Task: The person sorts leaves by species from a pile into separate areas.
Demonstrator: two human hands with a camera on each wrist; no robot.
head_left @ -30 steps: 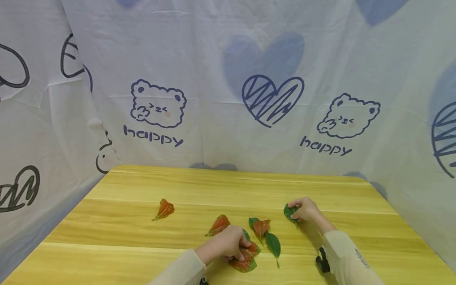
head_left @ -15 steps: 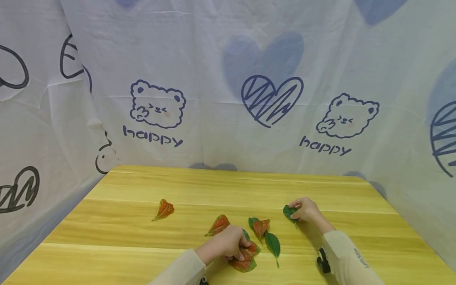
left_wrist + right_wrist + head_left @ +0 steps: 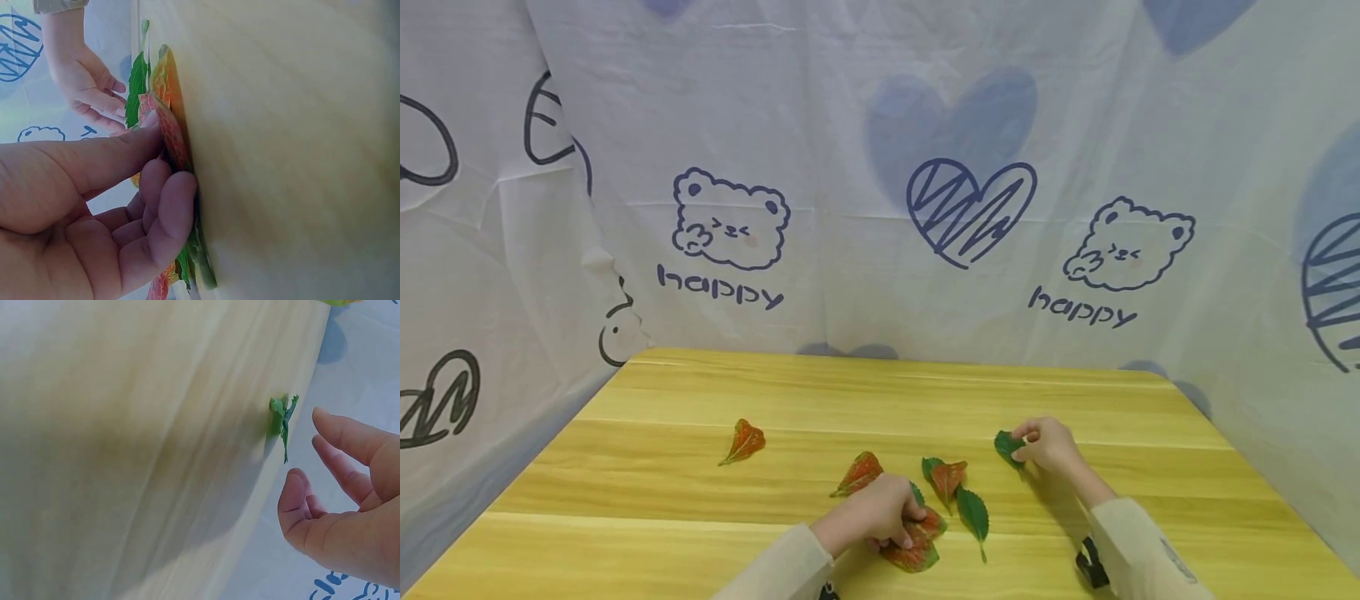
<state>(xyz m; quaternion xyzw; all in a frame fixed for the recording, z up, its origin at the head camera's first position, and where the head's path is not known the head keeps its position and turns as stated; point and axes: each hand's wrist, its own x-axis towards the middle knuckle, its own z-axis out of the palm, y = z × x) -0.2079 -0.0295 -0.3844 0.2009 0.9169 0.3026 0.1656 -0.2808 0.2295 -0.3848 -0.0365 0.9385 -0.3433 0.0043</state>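
In the head view my left hand (image 3: pixel 880 508) is low over the middle of the table, at a pair of red leaves (image 3: pixel 913 554) with green edges. The left wrist view shows its thumb and curled fingers pinching a red-veined leaf (image 3: pixel 172 134) close to the tabletop. Farther right, my right hand (image 3: pixel 1051 446) is just beside a dark green toothed leaf (image 3: pixel 1008 448). Seen from the right wrist, a gap separates that folded-looking leaf (image 3: pixel 281 419) from the fingertips, and thumb and fingers are spread with nothing between them.
Between the hands lie a red leaf (image 3: pixel 949 477) overlapping a green one, and another green leaf (image 3: pixel 973 512). A red leaf (image 3: pixel 859 473) lies just beyond my left hand, and a single one (image 3: pixel 747 442) farther left. A printed cloth (image 3: pixel 850 250) hangs behind the wooden table (image 3: pixel 625 483).
My right hand has drawn slightly right, its forearm shifting right too; the green leaf beside it stays nearly in place. My left hand looks unmoved.
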